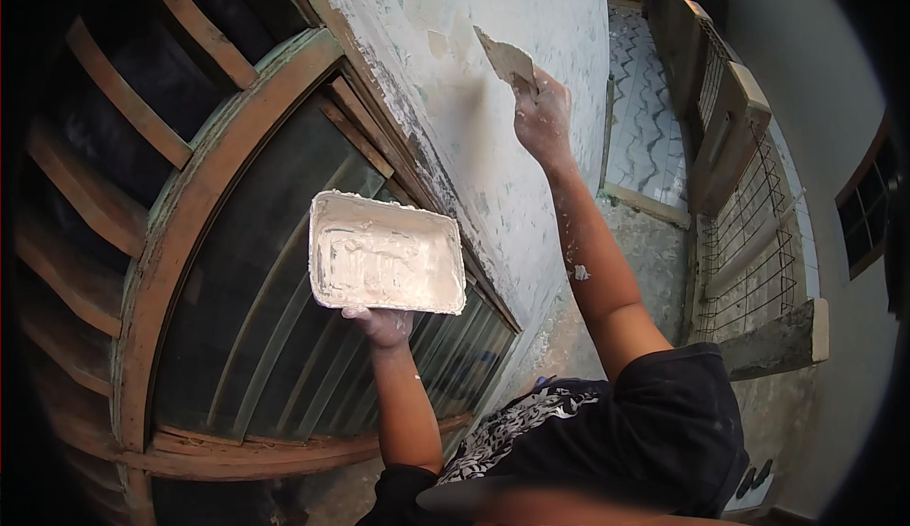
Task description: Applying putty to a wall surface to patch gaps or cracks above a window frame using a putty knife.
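Observation:
My left hand (381, 327) holds up a rectangular tub (455, 265) from below, its thumb at the near rim and the other fingers hidden underneath. Creamy white putty (379, 256) coats the tub's inside and edges. Dusted with white, my right hand (543, 120) is closed round a putty knife (505, 56), whose broad blade is smeared and reaches up and left to the wall. That wall (531, 5) is pale and patchy, with a cream smear (460, 47) left of the blade. A blob of putty (581, 272) sticks to my right forearm.
A wooden-framed window (275, 270) with glass and slats lies left of the wall. Wooden louvres (123, 99) stand further left. To the right are a tiled walkway (649, 118), a low wall with wire mesh (754, 232) and a concrete ledge (773, 346).

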Demonstrator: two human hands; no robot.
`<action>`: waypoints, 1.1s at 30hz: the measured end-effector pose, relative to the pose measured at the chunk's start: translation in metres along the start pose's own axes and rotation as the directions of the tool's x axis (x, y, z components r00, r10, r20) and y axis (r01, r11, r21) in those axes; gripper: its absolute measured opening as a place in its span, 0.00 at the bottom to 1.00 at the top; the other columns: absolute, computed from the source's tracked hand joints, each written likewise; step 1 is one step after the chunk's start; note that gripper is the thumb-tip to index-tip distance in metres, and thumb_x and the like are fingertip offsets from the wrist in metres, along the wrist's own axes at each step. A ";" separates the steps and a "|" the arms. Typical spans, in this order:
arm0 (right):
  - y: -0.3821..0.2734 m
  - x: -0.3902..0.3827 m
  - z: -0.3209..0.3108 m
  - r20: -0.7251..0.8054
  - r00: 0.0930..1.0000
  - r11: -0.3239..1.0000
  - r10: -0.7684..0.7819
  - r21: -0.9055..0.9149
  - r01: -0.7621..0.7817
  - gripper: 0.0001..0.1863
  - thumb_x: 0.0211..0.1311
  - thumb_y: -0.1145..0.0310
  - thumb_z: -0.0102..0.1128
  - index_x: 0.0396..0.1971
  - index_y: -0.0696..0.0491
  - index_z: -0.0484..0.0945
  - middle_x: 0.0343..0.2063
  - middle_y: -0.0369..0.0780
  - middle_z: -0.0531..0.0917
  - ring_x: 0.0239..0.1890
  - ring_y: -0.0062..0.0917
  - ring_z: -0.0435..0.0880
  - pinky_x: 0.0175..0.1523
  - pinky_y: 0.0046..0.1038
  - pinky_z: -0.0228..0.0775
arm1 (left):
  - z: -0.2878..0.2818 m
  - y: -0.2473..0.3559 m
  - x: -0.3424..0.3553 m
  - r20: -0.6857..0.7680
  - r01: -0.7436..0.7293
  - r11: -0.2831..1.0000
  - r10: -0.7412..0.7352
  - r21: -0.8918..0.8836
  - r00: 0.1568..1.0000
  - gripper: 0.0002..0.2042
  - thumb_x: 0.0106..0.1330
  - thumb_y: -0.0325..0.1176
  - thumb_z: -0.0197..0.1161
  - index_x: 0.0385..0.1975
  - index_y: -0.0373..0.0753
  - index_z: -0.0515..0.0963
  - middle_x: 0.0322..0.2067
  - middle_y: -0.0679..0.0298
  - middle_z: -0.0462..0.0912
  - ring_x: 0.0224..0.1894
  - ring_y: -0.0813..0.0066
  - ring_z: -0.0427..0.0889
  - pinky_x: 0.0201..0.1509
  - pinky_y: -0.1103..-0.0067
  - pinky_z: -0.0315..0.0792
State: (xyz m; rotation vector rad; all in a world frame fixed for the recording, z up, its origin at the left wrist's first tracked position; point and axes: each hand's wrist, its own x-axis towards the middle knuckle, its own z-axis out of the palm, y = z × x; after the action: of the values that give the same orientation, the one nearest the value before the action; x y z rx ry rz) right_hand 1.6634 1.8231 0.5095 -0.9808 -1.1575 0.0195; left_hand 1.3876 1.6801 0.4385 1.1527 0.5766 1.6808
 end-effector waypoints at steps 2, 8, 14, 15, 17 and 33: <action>0.002 0.033 0.011 -0.058 0.994 0.995 -0.095 0.011 0.095 0.10 0.62 0.79 0.55 0.41 0.61 0.82 0.25 0.53 0.82 0.24 0.42 0.79 0.35 0.33 0.73 | 0.006 -0.004 0.001 0.048 -0.028 1.000 0.027 0.006 0.998 0.60 0.50 0.80 0.55 0.75 0.43 0.43 0.74 0.58 0.48 0.74 0.54 0.53 0.74 0.56 0.55; -0.024 0.016 0.042 0.005 0.977 0.976 -0.212 -0.049 0.212 0.17 0.58 0.80 0.56 0.47 0.54 0.84 0.31 0.52 0.84 0.32 0.46 0.85 0.40 0.36 0.77 | 0.010 -0.008 0.002 0.076 -0.030 0.999 0.031 -0.020 0.997 0.59 0.51 0.80 0.54 0.75 0.43 0.43 0.74 0.59 0.49 0.74 0.55 0.53 0.75 0.56 0.54; -0.005 -0.043 -0.003 0.365 0.904 0.975 -0.220 0.114 0.192 0.15 0.61 0.80 0.56 0.46 0.56 0.82 0.31 0.53 0.83 0.33 0.46 0.84 0.39 0.36 0.76 | 0.022 0.003 0.009 0.112 0.006 0.999 -0.001 -0.050 0.994 0.57 0.54 0.78 0.53 0.75 0.43 0.43 0.74 0.58 0.49 0.74 0.55 0.54 0.74 0.56 0.56; 0.002 -0.037 -0.010 0.408 0.896 0.984 -0.175 0.103 0.145 0.12 0.62 0.78 0.55 0.44 0.58 0.82 0.29 0.53 0.82 0.31 0.48 0.82 0.37 0.38 0.74 | 0.023 0.003 0.009 0.108 0.005 0.999 0.001 -0.050 0.994 0.57 0.54 0.78 0.53 0.75 0.43 0.43 0.74 0.58 0.49 0.74 0.55 0.54 0.74 0.56 0.56; 0.019 -0.020 -0.012 0.237 0.962 0.991 -0.135 0.042 0.129 0.08 0.62 0.77 0.54 0.37 0.62 0.80 0.26 0.54 0.81 0.29 0.46 0.82 0.34 0.35 0.72 | 0.028 0.002 0.011 0.087 0.006 0.997 0.001 -0.074 0.996 0.56 0.55 0.78 0.52 0.75 0.43 0.44 0.74 0.58 0.50 0.74 0.55 0.54 0.74 0.57 0.57; 0.045 -0.033 -0.016 0.264 0.959 0.995 0.099 -0.050 -0.089 0.13 0.62 0.79 0.53 0.44 0.62 0.82 0.27 0.55 0.82 0.31 0.42 0.85 0.40 0.33 0.74 | 0.032 -0.012 0.016 0.065 0.034 0.999 -0.031 -0.042 0.997 0.55 0.57 0.77 0.50 0.74 0.41 0.44 0.73 0.56 0.51 0.73 0.54 0.55 0.74 0.58 0.57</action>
State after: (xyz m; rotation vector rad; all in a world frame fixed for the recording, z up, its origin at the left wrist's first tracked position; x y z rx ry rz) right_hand 1.6819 1.8242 0.4539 -1.0892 -1.3598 0.2124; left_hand 1.4204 1.6951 0.4492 1.1567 0.5138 1.6151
